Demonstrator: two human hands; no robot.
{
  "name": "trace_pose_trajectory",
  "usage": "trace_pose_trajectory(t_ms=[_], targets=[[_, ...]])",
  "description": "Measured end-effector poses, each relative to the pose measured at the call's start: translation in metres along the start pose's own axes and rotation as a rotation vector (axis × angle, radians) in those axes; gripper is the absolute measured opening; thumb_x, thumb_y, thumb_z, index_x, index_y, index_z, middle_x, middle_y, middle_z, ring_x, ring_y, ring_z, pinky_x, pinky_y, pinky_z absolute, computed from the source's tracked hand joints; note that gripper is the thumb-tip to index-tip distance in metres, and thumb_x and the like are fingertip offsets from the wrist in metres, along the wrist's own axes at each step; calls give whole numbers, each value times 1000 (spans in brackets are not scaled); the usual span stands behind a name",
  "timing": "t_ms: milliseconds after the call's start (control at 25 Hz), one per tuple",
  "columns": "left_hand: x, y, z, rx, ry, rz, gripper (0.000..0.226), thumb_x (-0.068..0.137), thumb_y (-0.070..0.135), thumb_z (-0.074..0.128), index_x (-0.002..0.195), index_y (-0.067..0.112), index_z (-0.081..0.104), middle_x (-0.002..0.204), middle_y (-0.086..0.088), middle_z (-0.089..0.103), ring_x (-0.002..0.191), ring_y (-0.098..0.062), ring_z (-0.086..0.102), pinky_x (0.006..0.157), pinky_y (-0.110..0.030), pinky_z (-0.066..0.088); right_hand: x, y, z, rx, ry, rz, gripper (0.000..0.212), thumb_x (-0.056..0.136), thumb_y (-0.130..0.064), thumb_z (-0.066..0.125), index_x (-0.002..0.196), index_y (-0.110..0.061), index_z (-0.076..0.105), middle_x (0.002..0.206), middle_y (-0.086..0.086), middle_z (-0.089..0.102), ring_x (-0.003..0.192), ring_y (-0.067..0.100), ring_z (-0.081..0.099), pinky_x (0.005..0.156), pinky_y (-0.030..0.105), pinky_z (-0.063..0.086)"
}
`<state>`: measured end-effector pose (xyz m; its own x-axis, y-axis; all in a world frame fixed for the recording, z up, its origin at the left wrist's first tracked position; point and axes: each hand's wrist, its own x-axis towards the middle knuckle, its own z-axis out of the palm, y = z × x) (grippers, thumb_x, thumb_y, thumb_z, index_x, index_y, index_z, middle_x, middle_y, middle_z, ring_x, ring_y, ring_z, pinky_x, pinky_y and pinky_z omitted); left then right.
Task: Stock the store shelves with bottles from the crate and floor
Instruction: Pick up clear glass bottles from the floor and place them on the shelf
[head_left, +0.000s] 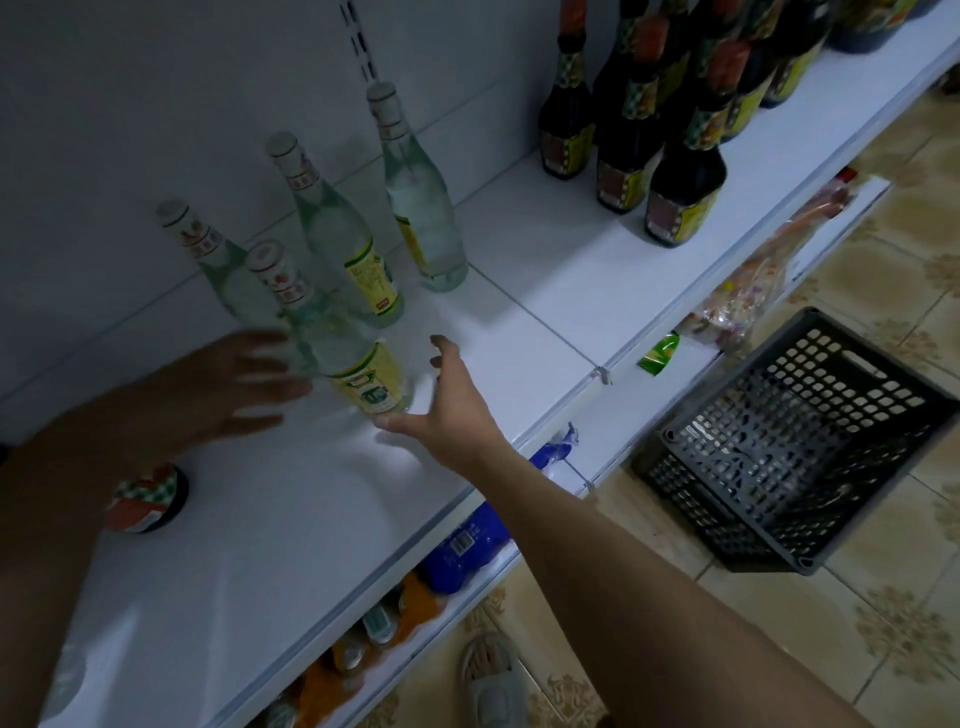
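Four clear bottles (332, 332) stand on the shelf (545, 291). Both hands, left (228, 389) and right (447, 400), flank the nearest with spread, empty grips; steady it upright before letting go.

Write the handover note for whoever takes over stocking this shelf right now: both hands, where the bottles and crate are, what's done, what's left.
Left hand: open, blurred, beside the nearest clear bottle, holding nothing.
Right hand: open, fingers spread, thumb at that bottle's base; not gripping it.
Shelf: four clear bottles with yellow labels upright, three near the back panel, the nearest in front of them. Dark bottles grouped to the right; one dark bottle's cap at the left front.
Crate: on the floor, tipped, looks empty.
Done: four clear bottles placed.
Left: straighten the nearest bottle into line; check the floor for more bottles, none visible here.
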<state>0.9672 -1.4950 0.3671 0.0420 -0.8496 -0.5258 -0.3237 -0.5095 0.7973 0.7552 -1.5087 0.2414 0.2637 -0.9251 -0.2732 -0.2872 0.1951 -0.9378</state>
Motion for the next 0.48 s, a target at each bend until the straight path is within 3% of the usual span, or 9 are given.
trace_pose_trajectory(t_ms=[80,160,240,360,480], targets=[[-12,-26,6,205,-99,-151,89,21,52,97,101,21,72,103,-5,73,94,-17,69,68,-36,62,-21,12,-19,-23,94,-26,87,80,-49,75,147,-29,24,141,-2,47,126,14,49,100,33,45],[-17,-40,35,379,-395,-278,71,43,58,92,100,20,75,102,-2,73,97,-18,71,74,-40,61,-40,25,-40,-30,222,-27,53,89,-56,58,132,-31,41,113,-9,59,99,9,58,84,34,52],[-8,-39,88,365,-634,-268,51,69,55,82,106,21,72,109,-2,72,105,-18,68,78,-38,60,-57,41,-62,-29,322,11,27,95,-51,46,106,-27,55,82,-10,61,73,8,58,70,40,53],[5,-29,190,317,-787,-176,31,82,43,74,106,24,72,112,-1,71,107,-16,68,76,-30,58,-88,81,-89,-61,409,87,26,98,-39,42,79,-25,53,65,-4,59,58,9,53,59,38,45],[16,-43,279,329,-806,-156,18,87,25,69,104,19,72,104,-4,73,101,-17,70,76,-32,58,-133,143,-109,-84,425,244,21,94,-29,48,75,-19,51,62,-3,56,57,13,51,53,34,39]])
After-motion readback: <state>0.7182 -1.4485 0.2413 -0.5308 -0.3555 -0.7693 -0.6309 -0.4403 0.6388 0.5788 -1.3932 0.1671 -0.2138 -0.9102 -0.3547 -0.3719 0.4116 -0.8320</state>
